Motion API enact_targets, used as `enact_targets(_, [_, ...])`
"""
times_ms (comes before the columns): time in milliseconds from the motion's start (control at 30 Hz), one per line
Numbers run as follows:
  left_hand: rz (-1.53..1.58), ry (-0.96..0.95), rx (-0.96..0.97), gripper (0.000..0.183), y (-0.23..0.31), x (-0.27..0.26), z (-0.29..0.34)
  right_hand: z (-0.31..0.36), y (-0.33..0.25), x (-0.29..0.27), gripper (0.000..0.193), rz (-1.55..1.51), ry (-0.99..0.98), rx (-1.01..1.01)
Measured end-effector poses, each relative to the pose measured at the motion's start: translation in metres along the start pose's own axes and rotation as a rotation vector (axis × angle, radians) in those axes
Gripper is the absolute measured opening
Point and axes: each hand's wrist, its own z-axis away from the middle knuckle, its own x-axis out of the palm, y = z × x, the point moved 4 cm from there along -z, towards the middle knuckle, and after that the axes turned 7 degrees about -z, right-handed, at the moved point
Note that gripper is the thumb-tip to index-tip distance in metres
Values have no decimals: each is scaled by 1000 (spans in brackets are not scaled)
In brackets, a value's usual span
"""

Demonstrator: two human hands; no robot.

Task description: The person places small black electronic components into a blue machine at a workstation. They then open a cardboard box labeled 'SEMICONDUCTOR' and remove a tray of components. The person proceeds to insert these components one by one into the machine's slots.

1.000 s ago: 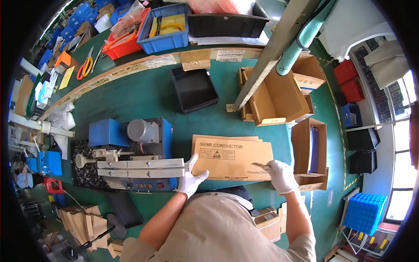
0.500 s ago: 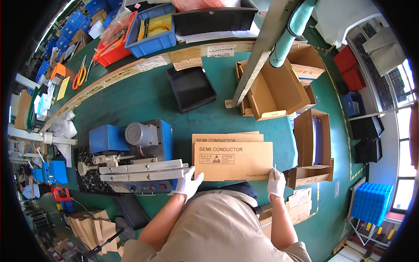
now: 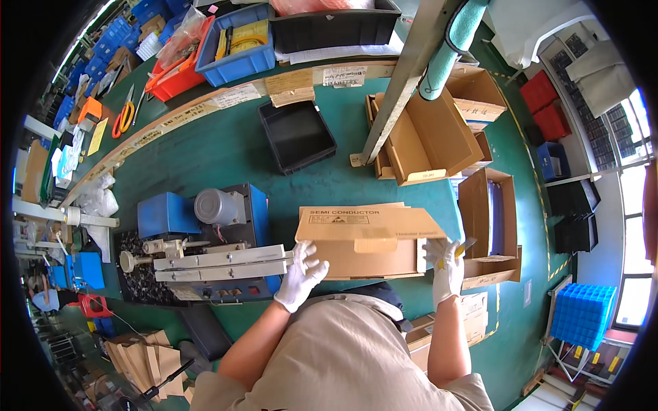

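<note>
A flat brown cardboard box [image 3: 384, 262] with dark print lies on the green worktop in front of me, its lid [image 3: 370, 225] tilted up along the near side. A small tab hangs from the lid's front edge. My left hand [image 3: 300, 275], in a white glove, is at the box's left end with fingers spread, near the lid's left corner. At the right end is my gloved right hand [image 3: 447, 268], closed around a slim yellow tool [image 3: 467, 247] whose exact kind I cannot make out. Its fingers are close to the lid's right corner. Another carton shows behind the lid, mostly hidden.
Left of the box stands a blue machine [image 3: 255, 219] with a grey motor and metal rails reaching near my left hand. A black tray [image 3: 298, 137] lies farther back. Open cartons [image 3: 432, 137] and a metal post [image 3: 401, 103] stand to the right. Scissors [image 3: 124, 118] lie far left.
The box's lid has swung up from lying flat. My left hand has let go of the left edge and spread its fingers. My right hand has risen slightly, its yellow tool now visible.
</note>
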Motion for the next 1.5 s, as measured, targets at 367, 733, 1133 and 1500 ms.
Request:
enact_targets(367, [-782, 121, 99, 83, -43, 0, -36, -100, 23, 48, 41, 1088, -313, -484])
enact_targets(733, [145, 46, -584, 76, -62, 18, -20, -93, 51, 29, 44, 893, -247, -334])
enact_targets(1133, [-765, 57, -238, 71, -76, -10, -58, -121, 49, 50, 41, 823, -309, -357])
enact_targets(1500, [335, -105, -296, 79, -81, -5, -73, -123, 127, -34, 51, 158, -4, 476])
